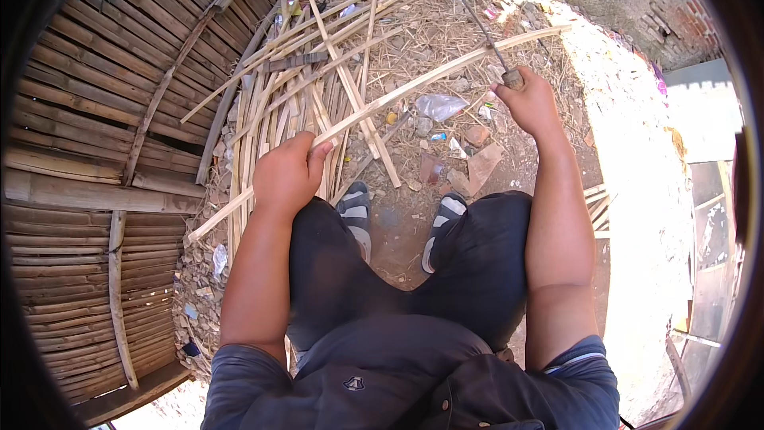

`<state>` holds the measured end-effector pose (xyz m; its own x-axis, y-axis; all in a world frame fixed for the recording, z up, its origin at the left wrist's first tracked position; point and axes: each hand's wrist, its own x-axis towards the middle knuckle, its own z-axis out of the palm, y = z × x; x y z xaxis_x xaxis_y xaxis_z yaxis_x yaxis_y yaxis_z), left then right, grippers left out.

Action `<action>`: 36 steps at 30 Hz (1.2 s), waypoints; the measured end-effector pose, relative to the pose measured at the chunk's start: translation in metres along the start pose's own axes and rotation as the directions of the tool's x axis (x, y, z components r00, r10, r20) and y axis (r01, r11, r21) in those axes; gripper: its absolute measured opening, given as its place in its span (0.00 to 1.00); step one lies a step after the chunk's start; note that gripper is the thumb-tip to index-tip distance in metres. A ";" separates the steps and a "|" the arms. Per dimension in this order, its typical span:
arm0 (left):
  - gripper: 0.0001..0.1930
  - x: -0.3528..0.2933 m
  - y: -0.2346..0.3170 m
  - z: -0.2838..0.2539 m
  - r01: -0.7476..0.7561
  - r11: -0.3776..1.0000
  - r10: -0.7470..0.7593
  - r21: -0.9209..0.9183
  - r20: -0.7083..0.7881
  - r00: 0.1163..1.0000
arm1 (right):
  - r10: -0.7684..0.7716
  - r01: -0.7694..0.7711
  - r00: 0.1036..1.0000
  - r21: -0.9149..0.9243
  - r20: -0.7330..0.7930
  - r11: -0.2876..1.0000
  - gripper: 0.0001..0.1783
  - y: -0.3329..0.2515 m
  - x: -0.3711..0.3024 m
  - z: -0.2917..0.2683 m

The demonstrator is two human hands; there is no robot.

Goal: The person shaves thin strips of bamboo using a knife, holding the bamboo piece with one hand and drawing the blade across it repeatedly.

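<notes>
From where I stand, the person sits low with knees apart, both hands busy. The left hand (286, 173) is closed around a long pale strip (414, 84), which slants over the ground from beside the left knee to well beyond the right hand (528, 103). That right hand has its fingers wrapped about the stubby handle (512, 79) of a long, thin dark tool (481, 25), which points forward and crosses the strip near its far end (whether the two actually touch, I can't tell from here). More pale strips (259, 123) lie heaped on the ground to the left, some crossing others at odd angles. Past the feet, in striped footwear (356, 211), a clear plastic bag (440, 106) rests among dry scraps and broken pieces. A slatted wall (76, 151) leans in along the left, while bright sunlight falls on the ground to the right.
</notes>
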<state>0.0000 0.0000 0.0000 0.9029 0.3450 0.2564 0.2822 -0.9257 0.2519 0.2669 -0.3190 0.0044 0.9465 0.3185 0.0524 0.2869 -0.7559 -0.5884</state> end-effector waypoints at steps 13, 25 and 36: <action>0.19 -0.004 -0.002 -0.005 0.034 0.970 -0.057 -0.242 -0.089 0.994 | -0.333 0.348 0.918 -0.037 0.213 0.937 0.17 -0.061 -0.039 0.001; 0.20 0.003 0.008 -0.006 0.039 0.929 -0.014 -0.367 0.070 0.997 | -0.500 0.567 0.797 -0.135 0.338 0.813 0.18 -0.081 -0.058 0.013; 0.23 0.008 0.000 -0.001 0.061 0.912 -0.064 -0.405 0.006 0.998 | -0.412 0.443 0.887 -0.129 0.208 0.887 0.14 -0.069 -0.052 0.009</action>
<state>0.0070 0.0034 0.0028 0.8847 0.4031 0.2342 0.1816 -0.7607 0.6232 0.1962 -0.2784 0.0354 0.6904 0.7132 0.1211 0.6926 -0.6035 -0.3950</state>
